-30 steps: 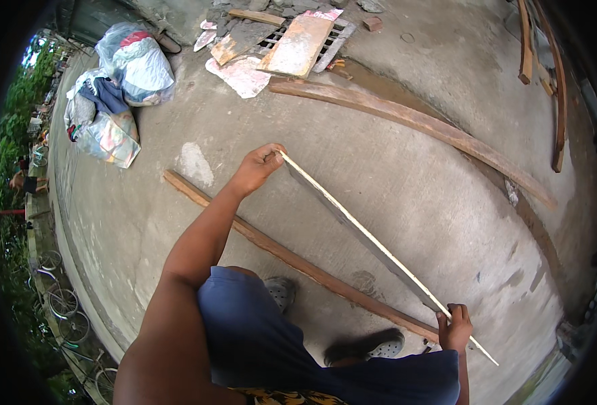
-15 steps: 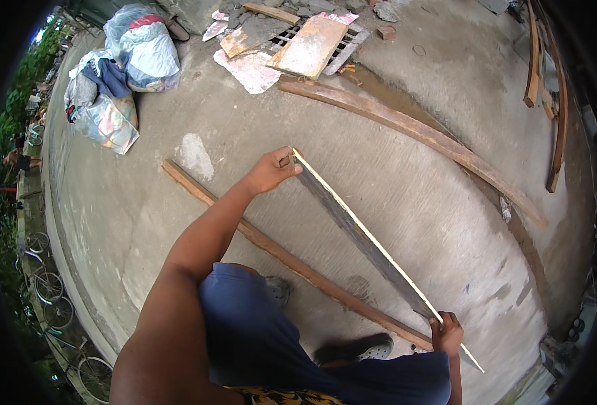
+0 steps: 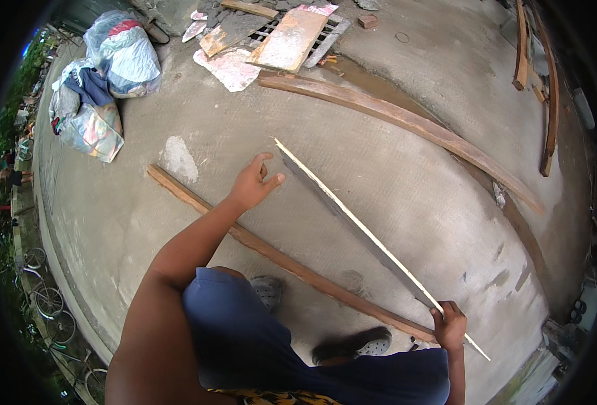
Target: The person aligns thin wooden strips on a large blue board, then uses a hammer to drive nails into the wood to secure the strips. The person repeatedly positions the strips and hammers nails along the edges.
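Note:
A long thin board, seen almost edge-on, slants from the middle of the view down to the lower right. Its edge is pale and its narrow visible face dark grey. Near the lower end my right hand grips it, thumb on one side and fingers over the other. My left hand is just left of the upper end, apart from it, with thumb and forefinger spread and nothing held. Below the board a brown wooden beam lies on the concrete, passing close to my shoes.
A longer wooden beam lies beyond the board. Rubble and a flat panel rest over a grate at the far side. Stuffed plastic bags stand far left; more timber lies far right. Bicycles line the left edge.
My left hand has let go of the board's upper end and drawn back to the left, its fingers opening. My right hand keeps its grip; the view has shifted slightly.

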`<state>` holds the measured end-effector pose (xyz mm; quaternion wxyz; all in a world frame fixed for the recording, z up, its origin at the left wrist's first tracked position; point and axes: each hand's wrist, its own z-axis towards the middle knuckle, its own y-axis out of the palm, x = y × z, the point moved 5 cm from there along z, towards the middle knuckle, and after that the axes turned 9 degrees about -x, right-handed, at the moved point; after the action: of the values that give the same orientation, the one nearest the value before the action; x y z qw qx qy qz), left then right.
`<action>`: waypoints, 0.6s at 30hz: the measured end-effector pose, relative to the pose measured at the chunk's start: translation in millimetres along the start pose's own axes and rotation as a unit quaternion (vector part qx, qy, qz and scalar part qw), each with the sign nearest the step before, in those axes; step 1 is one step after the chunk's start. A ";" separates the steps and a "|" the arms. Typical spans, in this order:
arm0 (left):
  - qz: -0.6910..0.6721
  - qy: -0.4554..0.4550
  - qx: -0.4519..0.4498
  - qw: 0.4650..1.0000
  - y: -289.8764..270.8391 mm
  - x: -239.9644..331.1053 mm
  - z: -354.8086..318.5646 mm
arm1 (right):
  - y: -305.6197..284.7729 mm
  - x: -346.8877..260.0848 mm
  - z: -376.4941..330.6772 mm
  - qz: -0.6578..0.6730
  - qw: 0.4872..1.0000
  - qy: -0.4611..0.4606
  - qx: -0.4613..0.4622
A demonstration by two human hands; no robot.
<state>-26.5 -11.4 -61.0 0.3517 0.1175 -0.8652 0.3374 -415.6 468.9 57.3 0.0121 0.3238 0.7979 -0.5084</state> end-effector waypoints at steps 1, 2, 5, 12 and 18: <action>-0.016 -0.011 -0.045 0.999 6.3 -24.4 -6.8 | -2.7 -6.8 5.2 -0.011 1.000 -0.012 0.009; -0.032 -0.021 -0.090 0.995 15.1 -38.8 -13.0 | -11.1 -16.7 9.0 -0.040 0.999 -0.024 0.022; -0.225 0.014 -0.228 0.947 60.4 -8.6 -24.7 | -40.4 -33.0 24.6 -0.043 0.997 -0.012 0.055; -0.388 -0.114 -0.181 0.897 97.1 73.1 -10.4 | -35.0 -121.9 79.4 -0.201 0.969 -0.136 0.056; -0.501 -0.207 -0.005 0.840 70.9 41.1 -25.2 | 0.6 -159.8 91.2 -0.205 0.959 -0.189 0.050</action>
<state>-74.3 59.6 -55.1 0.2859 0.6002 -0.7429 0.0786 -317.3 313.7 68.5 0.0416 0.0516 0.8040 -0.5909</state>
